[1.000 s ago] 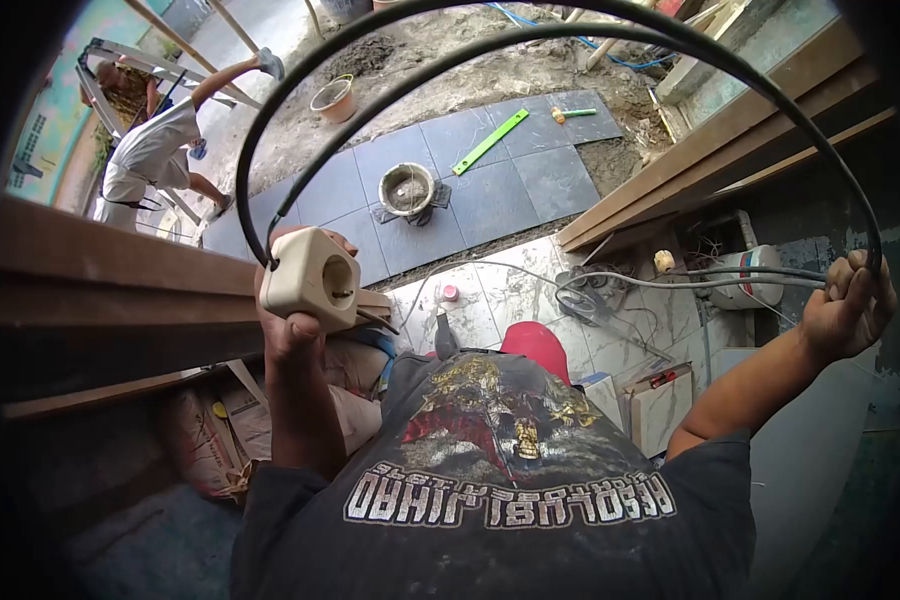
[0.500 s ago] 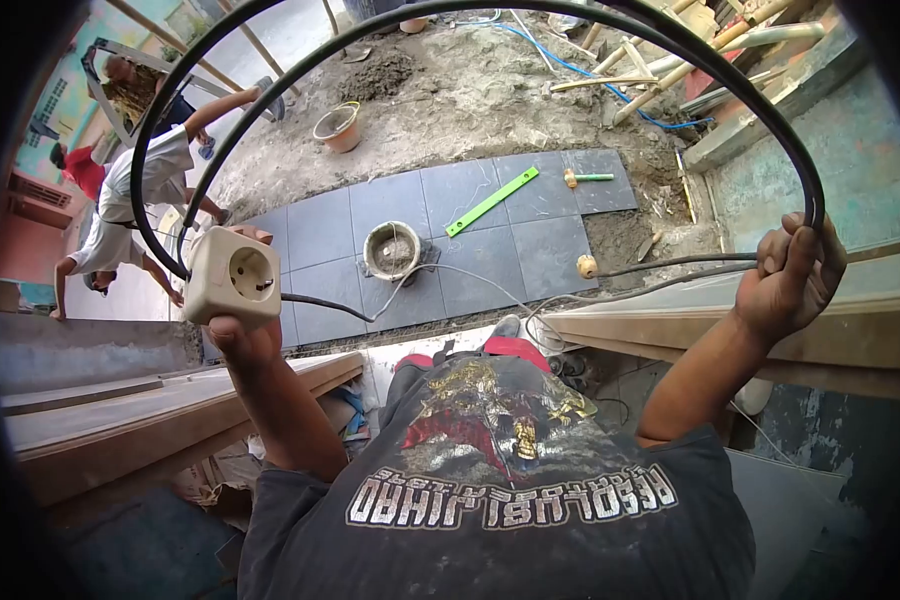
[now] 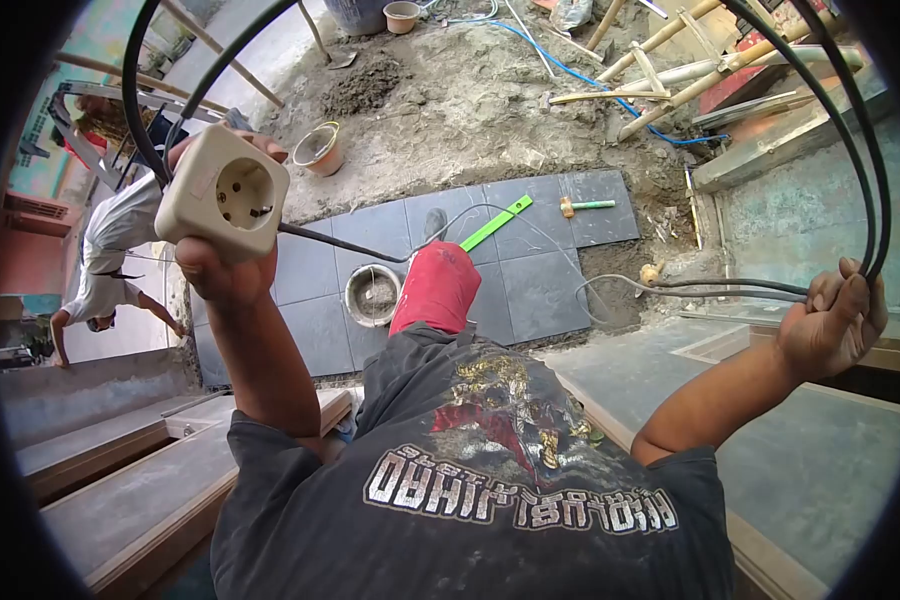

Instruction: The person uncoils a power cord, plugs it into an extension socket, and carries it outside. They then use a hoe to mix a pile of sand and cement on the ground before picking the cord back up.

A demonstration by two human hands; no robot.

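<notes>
While the left hand (image 3: 232, 275) clasps the socket block (image 3: 223, 190) high over the tiles (image 3: 550, 295) and the right hand (image 3: 832, 318) pinches the black cable (image 3: 129, 85), the slack cord (image 3: 342, 243) could perhaps, by hanging low, tangle the forward leg (image 3: 440, 285).

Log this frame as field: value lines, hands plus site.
Left hand: gripping cream square plastic socket block, round outlet visible
Right hand: holding black round cable, which leaves view at top
Floor: dark grey square tiles, bare rough ground beyond
On tiles: bright green flat bar; green-handled mallet
Background: worker in white clothes, bent over, at left
</notes>
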